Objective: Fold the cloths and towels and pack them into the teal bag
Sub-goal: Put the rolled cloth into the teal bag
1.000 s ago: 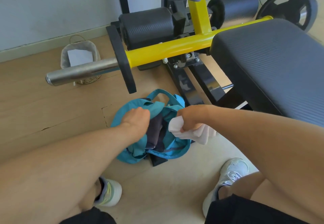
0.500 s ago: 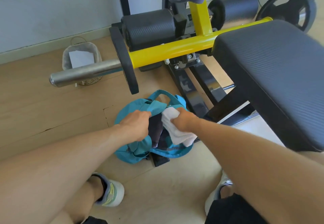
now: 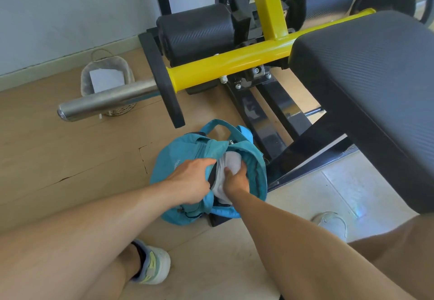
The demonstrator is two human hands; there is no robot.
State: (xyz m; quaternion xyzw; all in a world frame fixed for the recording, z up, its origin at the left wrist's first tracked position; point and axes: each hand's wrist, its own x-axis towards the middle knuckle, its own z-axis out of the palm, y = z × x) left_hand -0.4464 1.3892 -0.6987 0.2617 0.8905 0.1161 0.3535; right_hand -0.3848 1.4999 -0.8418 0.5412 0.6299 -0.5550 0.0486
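Teal bag [image 3: 185, 158] lies slumped on wood floor [image 3: 58, 154] w/ its top open, carry loop at far end. White folded towel [image 3: 231, 164] sits partly inside the opening, dark cloth just beside it at the left.

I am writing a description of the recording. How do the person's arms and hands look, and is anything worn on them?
Both arms are bare up to the frame edge: no sleeves show. The left hand and the right hand carry no gloves, and no watch, ring or bracelet shows on the visible parts. No markings can be seen on them.
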